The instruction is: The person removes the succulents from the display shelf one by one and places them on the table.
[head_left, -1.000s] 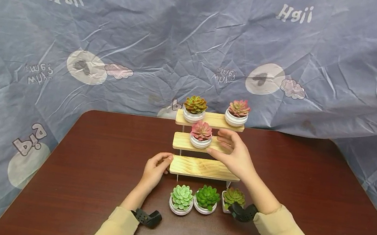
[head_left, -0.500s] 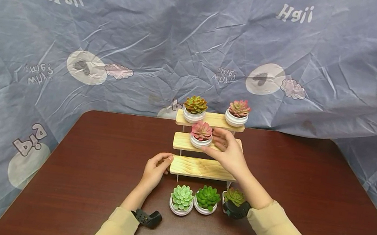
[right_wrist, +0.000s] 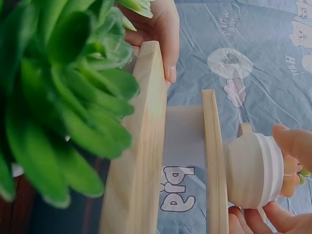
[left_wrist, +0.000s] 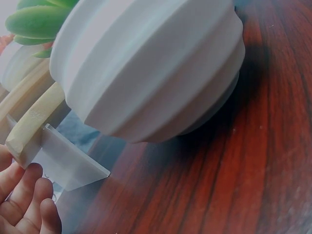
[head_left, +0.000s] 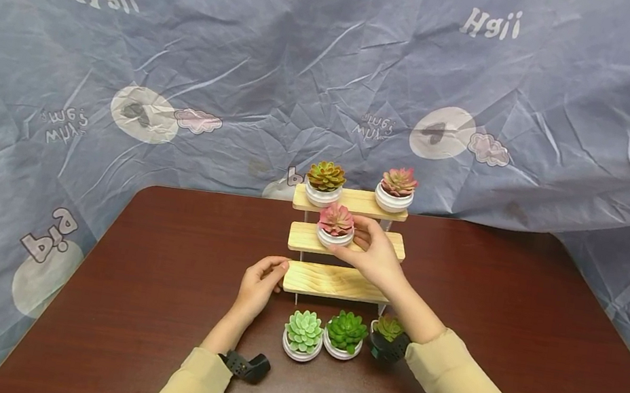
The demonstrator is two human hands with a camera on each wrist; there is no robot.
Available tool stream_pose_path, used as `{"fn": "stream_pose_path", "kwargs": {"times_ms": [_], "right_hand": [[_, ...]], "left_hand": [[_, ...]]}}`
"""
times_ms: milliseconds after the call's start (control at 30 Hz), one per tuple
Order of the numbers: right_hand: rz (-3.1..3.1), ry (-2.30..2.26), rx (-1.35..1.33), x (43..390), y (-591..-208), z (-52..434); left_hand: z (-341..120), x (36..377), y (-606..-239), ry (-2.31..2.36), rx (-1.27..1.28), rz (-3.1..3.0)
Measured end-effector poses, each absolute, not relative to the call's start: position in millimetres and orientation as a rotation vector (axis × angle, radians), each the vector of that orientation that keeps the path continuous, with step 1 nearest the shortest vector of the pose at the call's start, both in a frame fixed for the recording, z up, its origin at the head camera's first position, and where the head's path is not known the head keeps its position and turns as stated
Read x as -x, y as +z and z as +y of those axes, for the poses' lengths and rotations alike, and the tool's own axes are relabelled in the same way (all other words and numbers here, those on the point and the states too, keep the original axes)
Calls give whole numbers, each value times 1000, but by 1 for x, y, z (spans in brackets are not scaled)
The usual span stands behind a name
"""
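Observation:
A three-tier wooden stand [head_left: 332,283] is on the table. My left hand [head_left: 258,287] grips the left end of its lowest shelf; in the left wrist view the fingers [left_wrist: 30,202] are curled at the board's end. On the middle shelf, left of centre, sits a pink succulent [head_left: 337,219] in a round white pot [right_wrist: 251,170]. My right hand [head_left: 378,256] holds that pot from the right, thumb on the near side and fingers behind, as the right wrist view also shows. The plant's leaves are partly hidden there.
The top shelf bears a brown-green succulent [head_left: 326,178] and another pink one [head_left: 397,183]. Before the stand are a pale green succulent [head_left: 304,332], a dark green one [head_left: 346,332] and a third [head_left: 388,327], partly hidden by the right wrist camera. A printed cloth [head_left: 247,76] hangs behind.
My right hand has moved left along the middle shelf, and its fingers have closed round the pink succulent's pot. The left hand keeps its place at the lowest shelf.

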State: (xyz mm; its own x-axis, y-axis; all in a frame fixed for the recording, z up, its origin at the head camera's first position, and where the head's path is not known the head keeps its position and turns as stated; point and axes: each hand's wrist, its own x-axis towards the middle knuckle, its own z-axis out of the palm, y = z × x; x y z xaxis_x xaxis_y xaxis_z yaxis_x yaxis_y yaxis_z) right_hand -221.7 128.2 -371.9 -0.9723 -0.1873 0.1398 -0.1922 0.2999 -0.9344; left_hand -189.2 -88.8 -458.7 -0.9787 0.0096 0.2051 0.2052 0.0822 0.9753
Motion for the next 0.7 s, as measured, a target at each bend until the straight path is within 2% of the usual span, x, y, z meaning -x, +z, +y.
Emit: {"fn": "stream_pose_path", "kwargs": {"times_ms": [700], "right_hand": [[-2582,1794,-335,227,-370,121]], "left_hand": [[-89,189,-459,-2030,220,-2201]]}}
